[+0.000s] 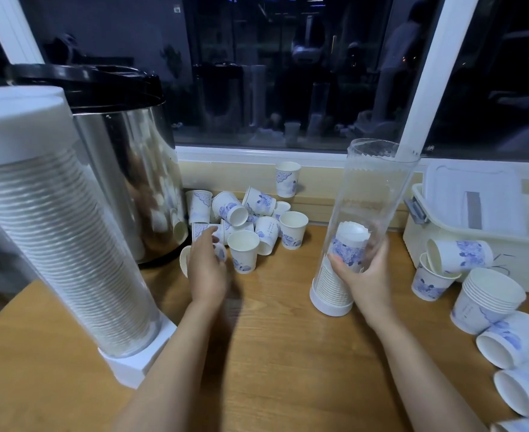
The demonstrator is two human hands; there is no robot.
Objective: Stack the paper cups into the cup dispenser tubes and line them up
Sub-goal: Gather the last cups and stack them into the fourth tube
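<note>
Gripping the clear dispenser tube (370,219) — upright on the wooden table (272,353), partly stacked — is the right hand (363,275); the left hand (205,263) closes on a cup (186,260) beside the loose cups (247,219).

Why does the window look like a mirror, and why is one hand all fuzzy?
Head view: it is dark outside and lit inside, so the window reflects the room faintly. The left hand is smeared by motion blur near the loose cups, while the right hand on the clear tube looks sharper. The wide lens bends the window frame at the edges.
</note>
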